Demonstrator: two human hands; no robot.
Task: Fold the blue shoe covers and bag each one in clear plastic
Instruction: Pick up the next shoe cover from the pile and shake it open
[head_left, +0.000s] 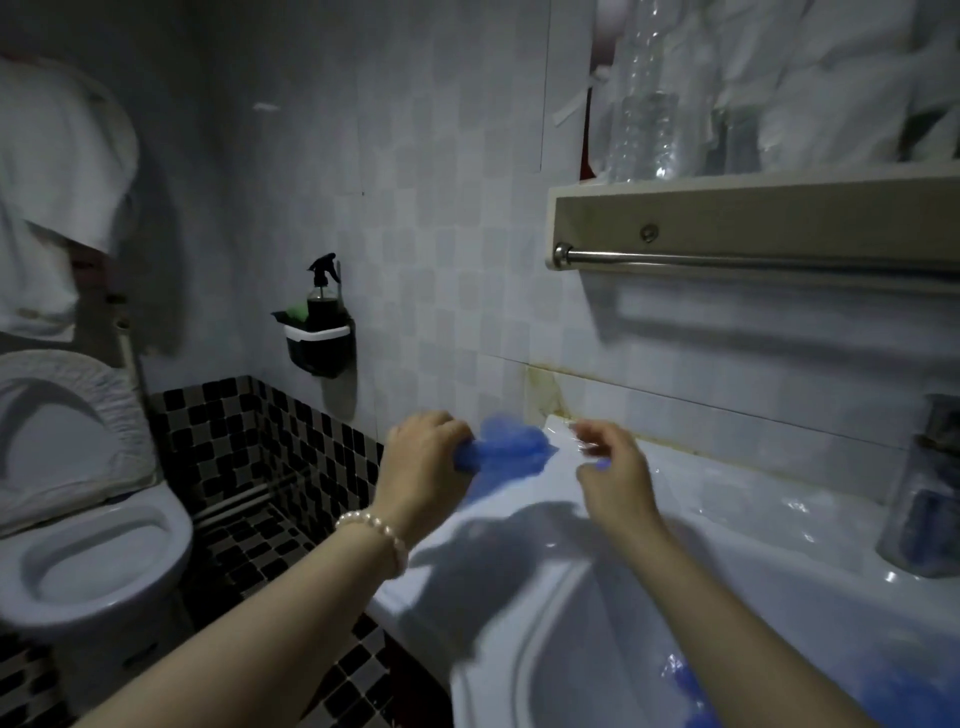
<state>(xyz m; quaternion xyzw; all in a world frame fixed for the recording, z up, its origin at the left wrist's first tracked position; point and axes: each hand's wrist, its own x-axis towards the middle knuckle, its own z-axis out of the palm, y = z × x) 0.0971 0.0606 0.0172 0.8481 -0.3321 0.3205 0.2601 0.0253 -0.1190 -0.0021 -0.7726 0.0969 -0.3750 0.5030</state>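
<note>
Blue shoe cover: crumpled, blurred, held above the back left corner of the white sink, close to the tiled wall. One end is gripped in the left hand, whose fingers are curled round it; the other end reaches toward the clear plastic bag.

Clear plastic bag: thin, glossy, hard to make out; it is pinched at the fingertips of the right hand, just beside the shoe cover. How far the cover sits inside the bag cannot be told.

Pearl bracelet: worn on the left wrist.

More blue covers: a loose heap is seen in the sink basin at the lower edge, partly hidden by the right forearm.

Clear jar: stood on the sink's back right rim, with blue material inside.

Shelf with towel rail: mounted above the sink; clear bottles and white bundles are stored on it.

Black wall caddy: fixed to the tiles left of the hands, with a dark spray bottle held in it.

Toilet: placed at far left, lid raised. White towel is hung above it.
</note>
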